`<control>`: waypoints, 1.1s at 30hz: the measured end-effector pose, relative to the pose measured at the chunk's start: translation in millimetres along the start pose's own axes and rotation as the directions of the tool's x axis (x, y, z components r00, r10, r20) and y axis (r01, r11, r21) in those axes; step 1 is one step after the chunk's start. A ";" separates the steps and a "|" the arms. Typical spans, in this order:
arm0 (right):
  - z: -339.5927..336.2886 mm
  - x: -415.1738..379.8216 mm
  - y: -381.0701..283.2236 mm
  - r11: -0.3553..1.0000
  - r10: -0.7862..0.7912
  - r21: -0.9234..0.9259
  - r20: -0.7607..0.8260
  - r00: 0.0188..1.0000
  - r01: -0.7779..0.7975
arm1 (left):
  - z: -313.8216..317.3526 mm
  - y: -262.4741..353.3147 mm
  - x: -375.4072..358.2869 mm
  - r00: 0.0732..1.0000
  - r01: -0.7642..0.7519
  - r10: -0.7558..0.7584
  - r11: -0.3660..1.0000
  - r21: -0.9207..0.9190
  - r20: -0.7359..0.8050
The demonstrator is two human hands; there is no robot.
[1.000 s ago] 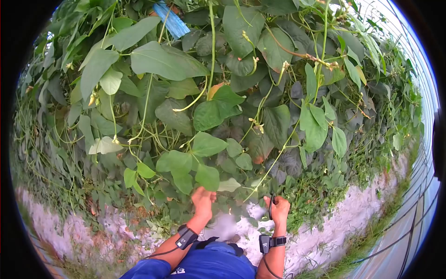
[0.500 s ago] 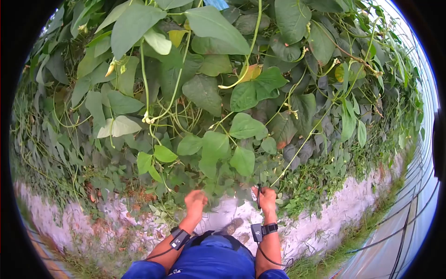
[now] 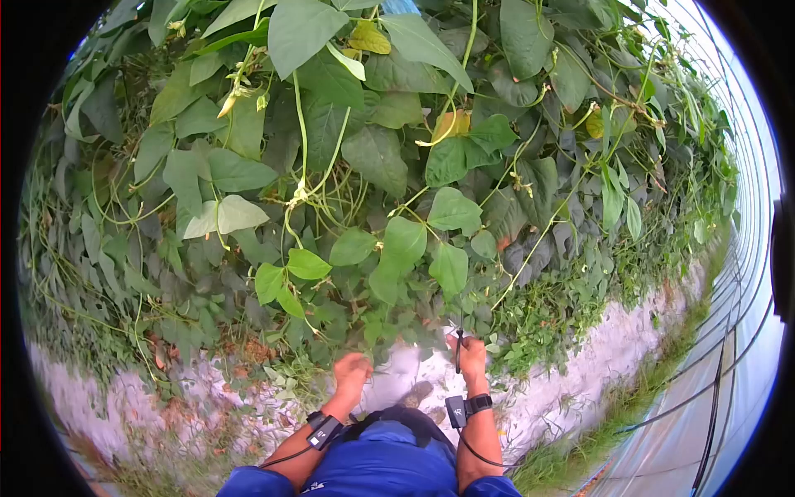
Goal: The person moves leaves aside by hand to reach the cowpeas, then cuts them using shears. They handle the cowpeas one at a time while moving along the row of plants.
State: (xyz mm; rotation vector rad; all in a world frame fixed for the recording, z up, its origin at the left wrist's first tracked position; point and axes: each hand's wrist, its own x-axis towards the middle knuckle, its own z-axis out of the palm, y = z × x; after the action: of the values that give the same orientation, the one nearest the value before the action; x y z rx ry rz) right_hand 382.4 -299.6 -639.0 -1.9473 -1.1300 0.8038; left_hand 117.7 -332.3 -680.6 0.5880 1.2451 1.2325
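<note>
My right hand [image 3: 474, 358] is closed around a thin black-handled tool [image 3: 459, 351], which stands upright beside the thumb. Its working end is too small to make out. To the left, my left hand [image 3: 354, 369] has curled fingers at the lower edge of the foliage; whatever they hold, if anything, is hidden. Just above both hands hang green leaves [image 3: 405, 240] of a climbing bean plant. Higher up, long thin green pods [image 3: 301, 124] and pale stem joints [image 3: 298, 195] show among the leaves.
A dense wall of vines [image 3: 108, 190] fills the view ahead. Whitish ground sheeting [image 3: 596, 356] with dry litter runs along its foot, edged by grass [image 3: 571, 464]. Plastic sheeting with dark lines [image 3: 704, 398] rises at the right. A shoe [image 3: 416, 393] shows below me.
The view has shifted a little, so the nearer leaves sit further right. My left hand appears slightly lower and away from the leaves. My right hand still grips the black-handled tool.
</note>
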 end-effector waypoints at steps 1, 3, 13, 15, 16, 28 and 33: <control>-2.1 -4.9 -0.8 0.979 0.092 0.179 0.037 0.995 -0.097 | -1.1 -4.1 -0.4 1.000 -0.009 0.009 1.000 -0.018 0.018; -5.8 -9.7 6.7 0.975 0.129 0.176 0.056 0.990 -0.137 | -3.5 -9.9 -2.7 0.999 0.018 -0.018 1.000 0.020 0.030; -6.0 32.2 22.9 0.655 0.324 0.521 0.460 0.826 -0.547 | -13.9 -14.5 -23.4 0.997 0.061 -0.062 0.998 -0.009 -0.038; -2.4 53.2 26.2 0.680 0.314 0.481 0.491 0.813 -0.553 | -16.0 -19.4 -23.4 0.997 0.033 -0.034 0.999 -0.027 -0.065; -1.1 61.8 24.5 0.687 0.302 0.481 0.493 0.816 -0.545 | -15.7 -20.0 -25.2 0.994 0.039 -0.038 0.999 0.006 -0.101; 17.1 135.7 39.3 0.722 0.196 0.520 0.478 0.856 -0.455 | 8.7 -45.5 -52.2 0.972 0.051 -0.050 0.999 0.000 -0.230; 15.8 122.8 28.3 0.793 0.008 0.570 0.343 0.939 -0.215 | -5.3 -84.7 -50.1 0.974 -0.162 0.144 0.983 -0.089 -0.174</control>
State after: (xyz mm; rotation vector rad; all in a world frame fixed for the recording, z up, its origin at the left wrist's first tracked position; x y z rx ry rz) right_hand 433.5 -194.9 -689.5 -1.3735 -0.7919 1.4004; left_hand 151.3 -405.2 -737.7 0.5212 1.2853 1.4916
